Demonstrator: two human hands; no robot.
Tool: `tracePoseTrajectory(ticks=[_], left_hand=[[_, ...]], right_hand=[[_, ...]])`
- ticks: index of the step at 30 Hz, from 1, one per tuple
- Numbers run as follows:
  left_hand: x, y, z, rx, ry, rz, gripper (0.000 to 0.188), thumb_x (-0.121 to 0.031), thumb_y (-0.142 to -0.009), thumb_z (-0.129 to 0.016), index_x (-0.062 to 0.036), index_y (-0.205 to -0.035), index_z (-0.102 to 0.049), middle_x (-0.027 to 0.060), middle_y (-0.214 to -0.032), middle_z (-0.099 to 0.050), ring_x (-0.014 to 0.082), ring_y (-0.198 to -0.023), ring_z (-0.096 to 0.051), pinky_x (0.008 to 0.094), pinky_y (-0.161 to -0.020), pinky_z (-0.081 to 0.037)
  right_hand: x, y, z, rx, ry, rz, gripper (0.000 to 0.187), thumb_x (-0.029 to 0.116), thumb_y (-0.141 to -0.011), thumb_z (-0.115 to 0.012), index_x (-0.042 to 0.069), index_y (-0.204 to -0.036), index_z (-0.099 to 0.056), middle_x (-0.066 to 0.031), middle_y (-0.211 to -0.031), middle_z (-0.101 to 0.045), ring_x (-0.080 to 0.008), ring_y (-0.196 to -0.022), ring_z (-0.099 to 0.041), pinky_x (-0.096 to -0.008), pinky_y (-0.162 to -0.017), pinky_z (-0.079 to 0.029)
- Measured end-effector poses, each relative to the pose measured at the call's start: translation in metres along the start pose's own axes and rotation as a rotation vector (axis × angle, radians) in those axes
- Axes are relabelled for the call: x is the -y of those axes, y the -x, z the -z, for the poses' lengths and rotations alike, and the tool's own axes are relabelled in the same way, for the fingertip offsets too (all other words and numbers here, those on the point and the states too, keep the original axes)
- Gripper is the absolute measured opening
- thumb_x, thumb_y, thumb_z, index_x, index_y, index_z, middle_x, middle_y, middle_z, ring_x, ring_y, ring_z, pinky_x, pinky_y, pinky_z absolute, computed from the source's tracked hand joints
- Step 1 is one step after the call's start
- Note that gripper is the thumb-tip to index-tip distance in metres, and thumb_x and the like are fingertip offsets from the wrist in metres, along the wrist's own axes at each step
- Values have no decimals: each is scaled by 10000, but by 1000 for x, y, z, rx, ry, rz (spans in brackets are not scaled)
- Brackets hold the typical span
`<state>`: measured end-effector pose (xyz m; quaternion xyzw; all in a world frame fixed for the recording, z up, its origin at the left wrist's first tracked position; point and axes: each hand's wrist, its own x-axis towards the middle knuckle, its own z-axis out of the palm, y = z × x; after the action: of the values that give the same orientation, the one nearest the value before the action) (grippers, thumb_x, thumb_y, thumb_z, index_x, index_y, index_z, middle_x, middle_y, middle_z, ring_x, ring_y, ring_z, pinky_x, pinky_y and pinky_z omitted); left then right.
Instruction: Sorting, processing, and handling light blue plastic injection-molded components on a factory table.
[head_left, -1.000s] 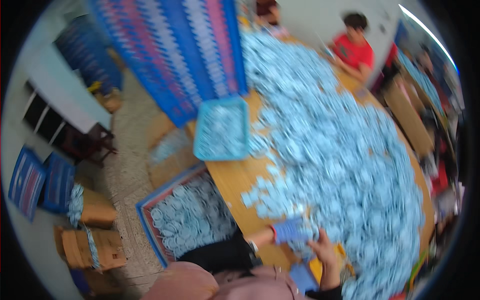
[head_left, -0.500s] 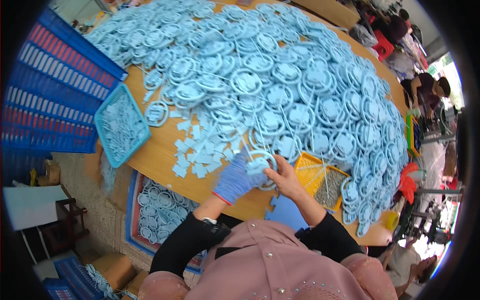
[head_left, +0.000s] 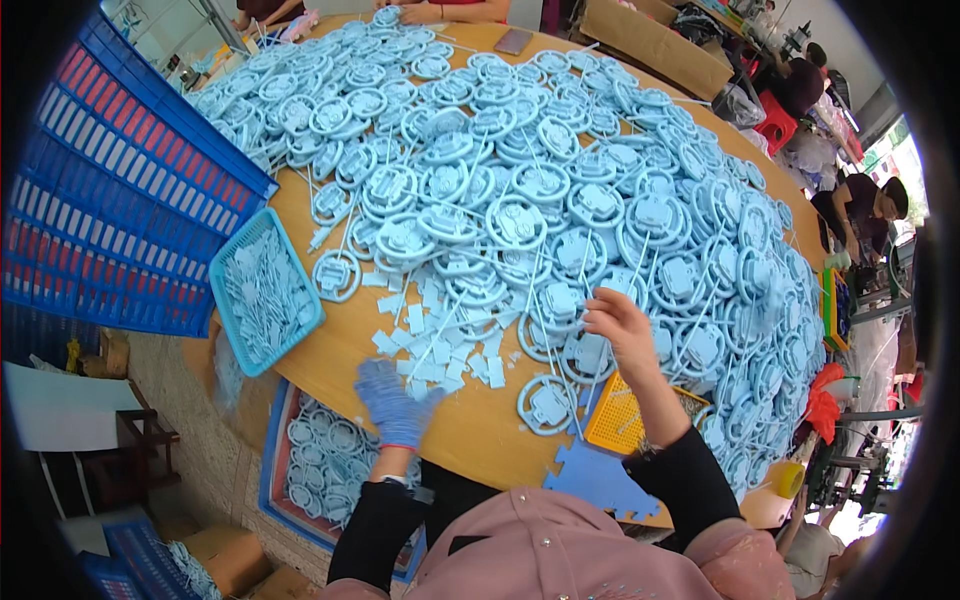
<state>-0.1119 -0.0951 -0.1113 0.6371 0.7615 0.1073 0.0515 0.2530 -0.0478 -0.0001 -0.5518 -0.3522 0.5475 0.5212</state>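
My left hand (head_left: 395, 402), in a blue-grey knitted glove, is over the table's near edge with its fingers spread and nothing seen in it. Just beyond it lie scattered flat light-blue tabs (head_left: 425, 350). My bare right hand (head_left: 628, 332) is raised at the near side of a large heap of light-blue plastic ring-shaped parts (head_left: 515, 222) with thin sticks. Its fingers are slightly bent and apart, and no part shows in them. One ring-shaped part (head_left: 547, 405) lies on the wooden table between my hands.
A teal basket (head_left: 318, 312) of small blue pieces stands left, beside blue crates (head_left: 120, 190). A yellow perforated tray (head_left: 612, 418) and a blue foam mat (head_left: 600, 478) lie near my right forearm. Below the table edge is a bin of ring parts (head_left: 325, 450). Other people's hands (head_left: 425, 12) show at the far edge.
My hands have let go of the ring-shaped part they held together and moved apart, left hand leftward, right hand rightward over the heap. The view has shifted, showing more of the table's far side.
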Motion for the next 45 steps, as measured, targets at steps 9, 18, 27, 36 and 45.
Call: tracePoseTrajectory(ticks=[9, 18, 27, 36, 45], left_hand=[[-108, -59, -4, 315, -72, -270, 1029, -672, -714, -609, -34, -1452, -283, 233, -1515, -179, 440, -1406, -88, 553, -1131, -61], [-20, -82, 35, -66, 268, -506, 611, -322, -706, -764, -14, -1201, -581, 225, -1274, -504, 384, -1202, -464, 489, -981, -381], [-57, -90, 98, 910, 2022, 420, 801, -661, -843, -505, 14, -1275, -486, 136, -1118, -621, 232, -948, -636, 338, -829, -538], [33, -11, 50, 558, 2289, 643, 363, -262, -949, -533, -17, -1215, -546, 124, -1116, -632, 222, -961, -640, 352, -825, -549], [-23, -20, 57, 502, 2094, 549, 411, -201, -963, -491, -9, -1324, -438, 155, -1236, -564, 248, -1121, -573, 407, -947, -495]], right_hand=[[-18, -149, -159, 196, 1234, 598, 611, 235, -706, -760, 114, -1258, -529, -154, -1269, -518, -344, -1170, -485, -431, -947, -423], [60, -108, -117, 230, 286, 312, 356, 99, -900, -568, 75, -1256, -568, -79, -1048, -662, -139, -882, -586, -286, -785, -468], [15, -7, -132, 694, 764, 1024, 595, 13, -697, -685, 162, -1260, -559, -107, -1240, -540, -311, -1169, -514, -383, -942, -472], [-82, -14, -118, 317, 1279, 640, 266, 112, -736, -686, 76, -989, -613, -64, -993, -571, -262, -957, -566, -370, -726, -512], [-48, 5, -104, 187, 869, 632, 243, 44, -738, -664, 105, -973, -676, -80, -884, -623, -274, -764, -621, -349, -664, -514]])
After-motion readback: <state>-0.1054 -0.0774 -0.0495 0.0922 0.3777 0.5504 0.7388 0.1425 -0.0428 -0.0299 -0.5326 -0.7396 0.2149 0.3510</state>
